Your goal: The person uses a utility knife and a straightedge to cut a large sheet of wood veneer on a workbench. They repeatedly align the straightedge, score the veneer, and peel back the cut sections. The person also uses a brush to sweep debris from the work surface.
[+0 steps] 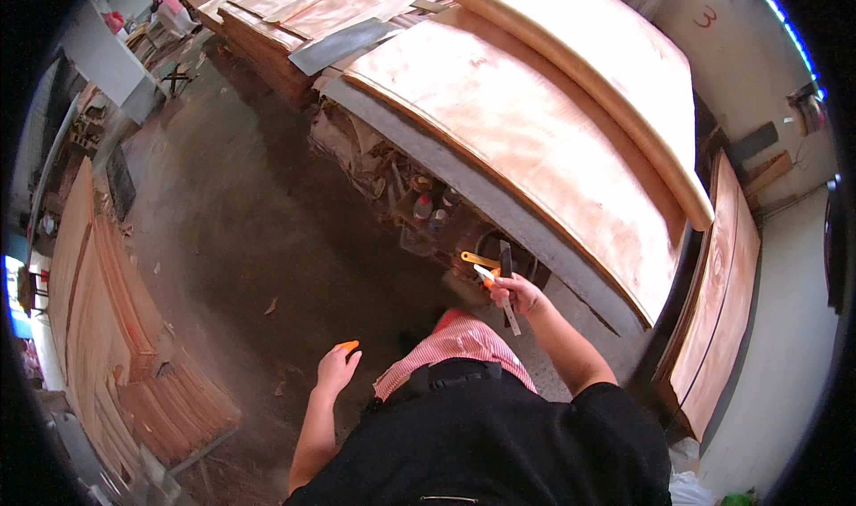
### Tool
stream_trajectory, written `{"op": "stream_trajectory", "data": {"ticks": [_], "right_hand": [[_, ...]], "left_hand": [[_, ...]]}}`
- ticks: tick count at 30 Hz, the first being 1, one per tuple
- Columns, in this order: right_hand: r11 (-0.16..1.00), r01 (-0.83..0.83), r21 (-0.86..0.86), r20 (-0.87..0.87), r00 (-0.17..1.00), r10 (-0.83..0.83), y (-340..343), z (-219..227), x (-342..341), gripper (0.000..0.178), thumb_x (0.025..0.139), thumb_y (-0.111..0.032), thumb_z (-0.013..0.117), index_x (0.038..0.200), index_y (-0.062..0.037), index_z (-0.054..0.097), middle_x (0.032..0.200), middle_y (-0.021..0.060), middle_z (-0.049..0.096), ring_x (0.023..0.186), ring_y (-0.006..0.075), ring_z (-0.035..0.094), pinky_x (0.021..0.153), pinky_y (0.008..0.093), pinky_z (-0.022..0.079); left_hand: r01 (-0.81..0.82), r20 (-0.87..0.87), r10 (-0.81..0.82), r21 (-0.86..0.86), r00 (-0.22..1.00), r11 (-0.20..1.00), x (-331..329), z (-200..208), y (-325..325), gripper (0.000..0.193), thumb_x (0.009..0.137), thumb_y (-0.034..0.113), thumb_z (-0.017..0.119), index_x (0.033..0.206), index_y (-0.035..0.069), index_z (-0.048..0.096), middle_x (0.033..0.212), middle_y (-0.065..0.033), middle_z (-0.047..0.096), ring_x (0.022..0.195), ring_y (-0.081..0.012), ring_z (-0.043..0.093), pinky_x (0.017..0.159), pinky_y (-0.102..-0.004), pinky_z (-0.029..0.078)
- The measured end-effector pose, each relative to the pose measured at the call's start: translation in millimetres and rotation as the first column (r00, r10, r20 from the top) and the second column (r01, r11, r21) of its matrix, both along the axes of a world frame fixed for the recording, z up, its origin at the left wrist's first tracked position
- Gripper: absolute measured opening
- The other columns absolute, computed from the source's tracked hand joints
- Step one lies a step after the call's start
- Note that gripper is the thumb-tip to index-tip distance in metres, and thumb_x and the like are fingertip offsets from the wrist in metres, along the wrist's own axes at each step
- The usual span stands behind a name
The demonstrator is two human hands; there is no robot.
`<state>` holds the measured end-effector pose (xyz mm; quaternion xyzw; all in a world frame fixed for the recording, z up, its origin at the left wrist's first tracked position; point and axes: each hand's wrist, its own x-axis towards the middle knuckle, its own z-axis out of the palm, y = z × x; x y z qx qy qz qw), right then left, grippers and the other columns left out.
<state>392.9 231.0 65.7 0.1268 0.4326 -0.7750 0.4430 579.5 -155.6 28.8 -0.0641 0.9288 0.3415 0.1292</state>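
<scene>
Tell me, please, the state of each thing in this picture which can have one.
Left hand: closed around the orange tool.
Orange tool: held, partly covered.
Right hand: closed on several tools.
Tools: held, pointing different ways.
Wood sheets: stacked flat on the table.
Roll: curled into a tube, lying across the wood sheets.
Bottles: under the table, open or closed unclear.
Light strip: lit.

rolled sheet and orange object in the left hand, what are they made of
Rolled sheet: probably wood veneer, matte; tan, thin enough to curl. Orange object in the left hand: perhaps smooth plastic, judging by bright, even colour; too small to confirm.
</scene>
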Motion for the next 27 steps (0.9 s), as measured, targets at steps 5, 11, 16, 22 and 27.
{"op": "stream_trajectory", "data": {"ticks": [5,11,16,22,27], "right_hand": [[0.982,0.087,0.165,-0.112,0.991,-0.069,-26.7,-5.6,-77.5,0.022,0.079,-0.023,0.061,0.092,-0.0054,0.059,0.056,-0.0054,0.044,0.047,0.0049,0.039,0.042,0.0198,0.029],[0.793,0.217,0.569,-0.413,0.909,0.047,-56.9,-34.0,-230.3,0.021,0.080,-0.027,0.061,0.089,-0.0092,0.066,0.057,-0.0052,0.046,0.047,0.0040,0.038,0.042,0.0200,0.026],[0.720,0.326,0.613,-0.408,0.911,-0.065,-101.9,-28.0,-333.8,0.022,0.080,-0.028,0.061,0.086,-0.0076,0.066,0.056,-0.0047,0.048,0.049,0.0045,0.041,0.044,0.0207,0.031],[0.741,0.288,0.606,-0.233,0.955,-0.181,-103.2,-59.6,-367.7,0.019,0.078,-0.025,0.061,0.076,-0.0062,0.065,0.051,-0.0040,0.044,0.039,0.0056,0.037,0.036,0.0215,0.027],[0.704,0.303,0.643,-0.285,0.947,-0.148,-106.5,-59.2,-371.2,0.022,0.077,-0.027,0.062,0.072,-0.0060,0.065,0.049,-0.0036,0.045,0.041,0.0062,0.040,0.038,0.0230,0.029]], "left_hand": [[0.137,0.005,-0.137,0.063,0.991,0.989,-101.0,17.2,-7.6,0.031,0.082,0.028,0.053,0.104,0.007,0.059,0.102,-0.0129,0.058,0.093,-0.0280,0.056,0.080,-0.0341,0.045],[0.352,0.032,-0.351,-0.031,0.936,0.935,-246.0,41.9,-31.4,0.031,0.083,0.028,0.053,0.104,0.007,0.059,0.100,-0.0127,0.059,0.090,-0.0277,0.057,0.078,-0.0345,0.046],[0.548,-0.013,-0.549,-0.056,0.835,0.835,-366.5,52.2,-37.9,0.031,0.082,0.027,0.054,0.103,0.006,0.059,0.100,-0.0126,0.059,0.090,-0.0284,0.057,0.078,-0.0351,0.046],[0.684,-0.239,-0.671,-0.039,0.702,0.729,-494.5,40.2,10.6,0.034,0.079,0.025,0.056,0.106,0.004,0.056,0.109,-0.0147,0.055,0.099,-0.0287,0.053,0.085,-0.0362,0.043],[0.692,-0.366,-0.672,-0.096,0.644,0.715,-552.5,18.3,69.1,0.053,0.079,0.031,0.056,0.121,0.002,0.043,0.124,-0.0183,0.042,0.116,-0.0314,0.039,0.096,-0.0406,0.032]]}}
